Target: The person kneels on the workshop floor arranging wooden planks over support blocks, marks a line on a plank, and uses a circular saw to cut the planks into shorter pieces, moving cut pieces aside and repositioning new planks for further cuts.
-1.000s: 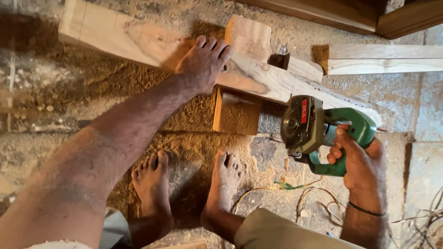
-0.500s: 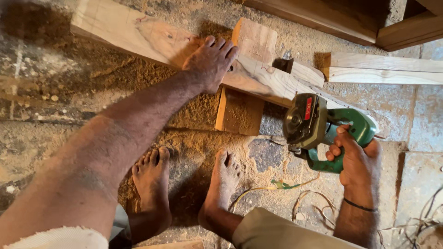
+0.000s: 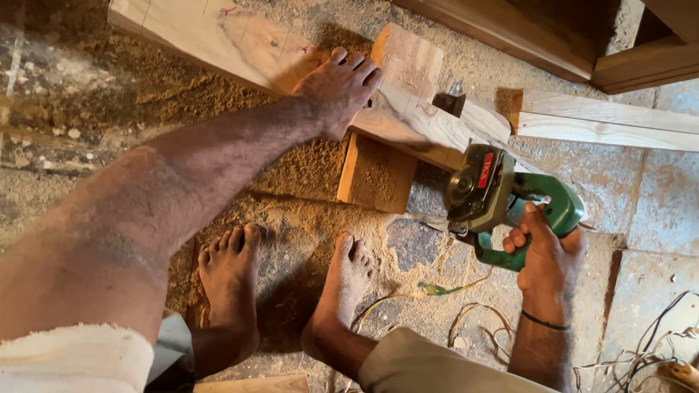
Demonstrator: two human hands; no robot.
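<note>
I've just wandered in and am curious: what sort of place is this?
Probably a small carpentry workshop or building site: sawdust covers the stone floor, the left hand steadies a long plank, and the right hand grips a green power saw.

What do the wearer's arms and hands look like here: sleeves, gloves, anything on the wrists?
Both hands are bare, no gloves. The left hand has a bare forearm, with a rolled off-white sleeve at the upper arm. The right hand has a thin dark band around the wrist and no sleeve in view.
</note>
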